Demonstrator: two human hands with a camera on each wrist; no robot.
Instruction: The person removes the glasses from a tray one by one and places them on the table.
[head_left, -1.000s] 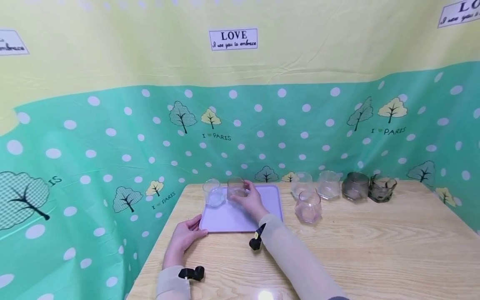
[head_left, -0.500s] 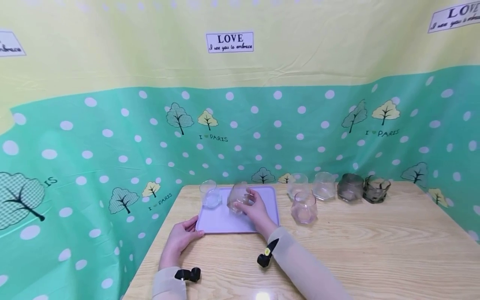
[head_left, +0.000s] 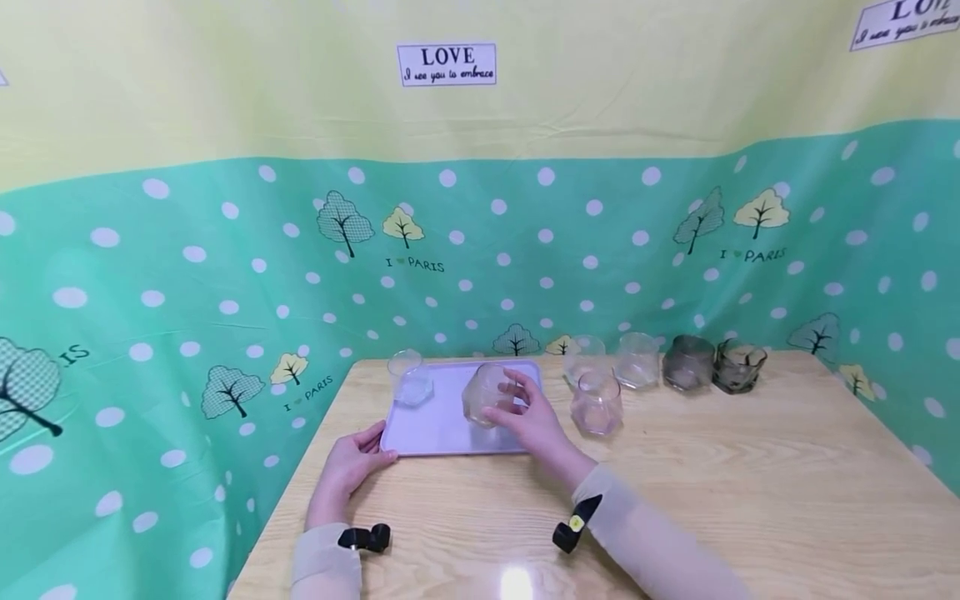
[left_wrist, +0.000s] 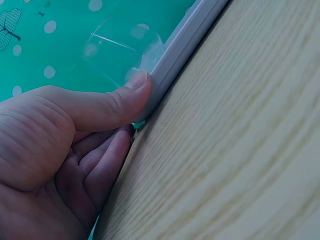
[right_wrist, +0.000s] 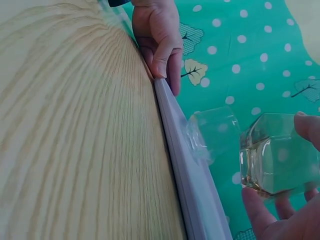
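Note:
In the head view my right hand (head_left: 534,417) holds a clear, faintly amber faceted glass (head_left: 483,396) over the right half of a lilac tray (head_left: 442,433). The right wrist view shows thumb and fingers around this amber glass (right_wrist: 280,155), which looks raised off the tray. My left hand (head_left: 351,462) grips the tray's front left corner. In the left wrist view its thumb (left_wrist: 117,105) lies on the tray rim (left_wrist: 172,55), with the other fingers curled beside the corner. Another clear glass (head_left: 411,387) stands at the tray's back left.
Right of the tray stand a pinkish glass (head_left: 597,408), two clear glasses (head_left: 585,362) (head_left: 637,362), a dark grey glass (head_left: 687,364) and a dark patterned glass (head_left: 738,367). They are on the wooden table (head_left: 712,483), near the patterned curtain (head_left: 465,275) behind.
My right hand has drawn the amber glass from the tray's back middle toward me and to the right. My left hand has stayed at the tray corner. The head view has shifted slightly.

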